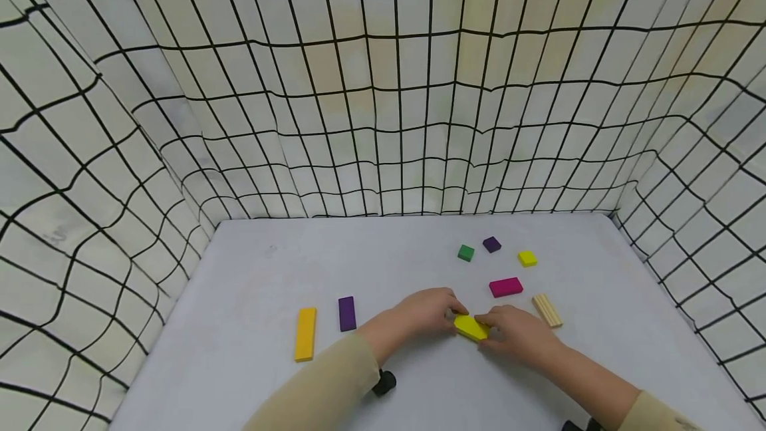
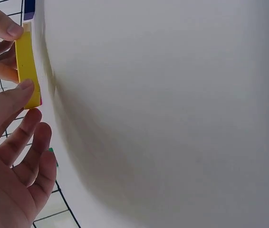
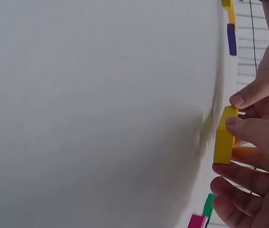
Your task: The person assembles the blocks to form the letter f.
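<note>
A bright yellow block with angled ends is held between both hands over the white table. My left hand pinches its left end with thumb and finger. At the other end, the thumb and fingers of my right hand grip it. The left wrist view has the yellow block at the upper left, the left thumb lying on its face and the other left fingers loosely bent below. In the right wrist view the right thumb presses the block near the left thumb tip.
Behind the hands lie a magenta block, a green cube, a dark purple block and a small yellow block. A pale ridged block lies right; an orange-yellow bar and purple bar lie left. Black netting surrounds the table.
</note>
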{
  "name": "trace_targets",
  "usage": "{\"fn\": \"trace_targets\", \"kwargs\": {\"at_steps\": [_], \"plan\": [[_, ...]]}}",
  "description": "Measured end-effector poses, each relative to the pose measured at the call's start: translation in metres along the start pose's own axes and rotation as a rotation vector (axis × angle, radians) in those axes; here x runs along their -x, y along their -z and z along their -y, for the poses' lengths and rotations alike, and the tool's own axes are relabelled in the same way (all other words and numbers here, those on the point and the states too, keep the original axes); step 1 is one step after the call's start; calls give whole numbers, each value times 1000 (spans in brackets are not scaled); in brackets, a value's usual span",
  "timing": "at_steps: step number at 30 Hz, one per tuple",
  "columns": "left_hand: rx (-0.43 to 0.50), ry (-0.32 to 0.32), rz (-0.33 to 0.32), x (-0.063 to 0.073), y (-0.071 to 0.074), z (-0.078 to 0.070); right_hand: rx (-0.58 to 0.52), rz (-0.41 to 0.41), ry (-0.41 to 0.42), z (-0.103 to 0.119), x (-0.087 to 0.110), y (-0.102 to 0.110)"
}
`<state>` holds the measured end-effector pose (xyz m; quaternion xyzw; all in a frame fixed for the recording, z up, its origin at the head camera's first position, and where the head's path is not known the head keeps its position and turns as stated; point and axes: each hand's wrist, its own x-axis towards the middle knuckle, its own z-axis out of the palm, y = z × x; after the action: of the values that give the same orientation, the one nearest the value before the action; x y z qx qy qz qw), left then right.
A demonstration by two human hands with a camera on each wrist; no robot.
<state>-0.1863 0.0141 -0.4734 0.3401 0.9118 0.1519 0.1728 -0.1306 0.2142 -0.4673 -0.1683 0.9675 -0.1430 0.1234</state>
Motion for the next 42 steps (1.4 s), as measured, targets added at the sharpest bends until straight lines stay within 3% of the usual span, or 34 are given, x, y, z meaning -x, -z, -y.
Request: {"fn": "trace_targets", "kwargs": {"at_steps": [7, 17, 26, 42], "plan": [[-21, -6, 23, 20, 3, 7, -33, 32, 64, 17, 1, -8], [-45, -6, 34, 41, 2, 11, -60, 58, 73, 33, -3, -26], [-9, -2, 30, 43, -2, 17, -63, 42, 68, 40, -2, -31], [60, -44, 70, 46, 2, 24, -247, 109, 87, 36, 3, -29]]}}
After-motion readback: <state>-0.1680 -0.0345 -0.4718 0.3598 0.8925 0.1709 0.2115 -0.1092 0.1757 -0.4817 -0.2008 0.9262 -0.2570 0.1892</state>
